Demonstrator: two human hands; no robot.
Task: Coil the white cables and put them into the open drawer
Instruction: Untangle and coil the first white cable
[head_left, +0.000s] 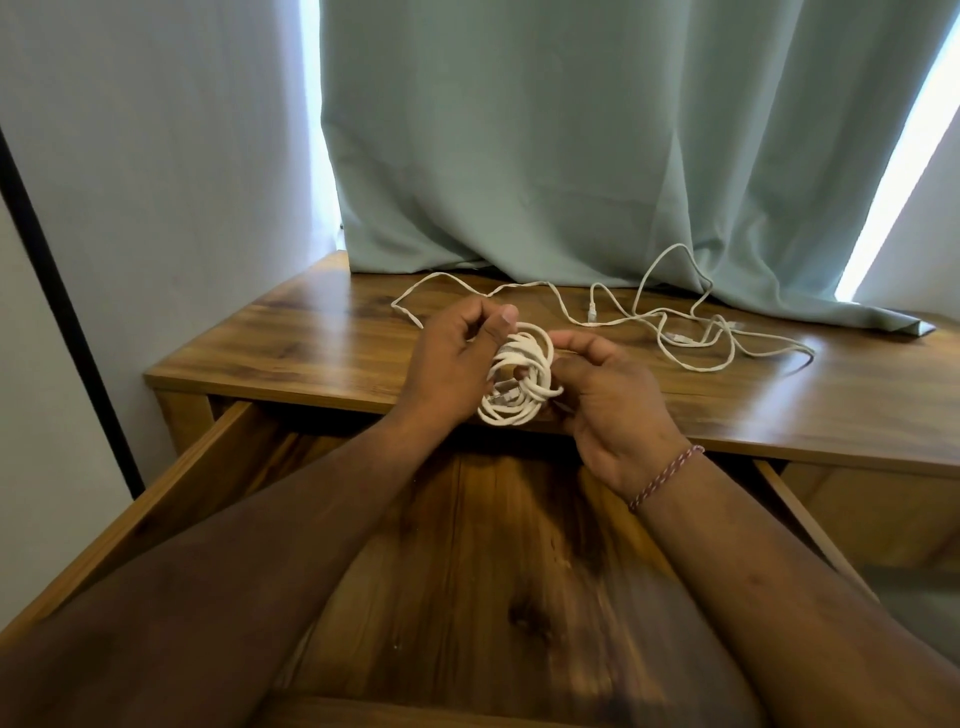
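Observation:
A white cable wound into a small coil (521, 378) is held between both hands above the front edge of the wooden desk (311, 343). My left hand (457, 358) pinches its left side with thumb and fingers. My right hand (608, 400) grips its right side. Loose white cables (691, 332) lie tangled on the desk top further back and to the right, with one strand running left behind my left hand. The open drawer (498, 551) lies below my forearms, its wooden bottom bare where visible.
A pale green curtain (571, 156) hangs behind the desk, its hem resting on the back of the top. A white wall with a black vertical strip (62, 291) is at the left. The drawer's side walls (197, 467) flank my arms.

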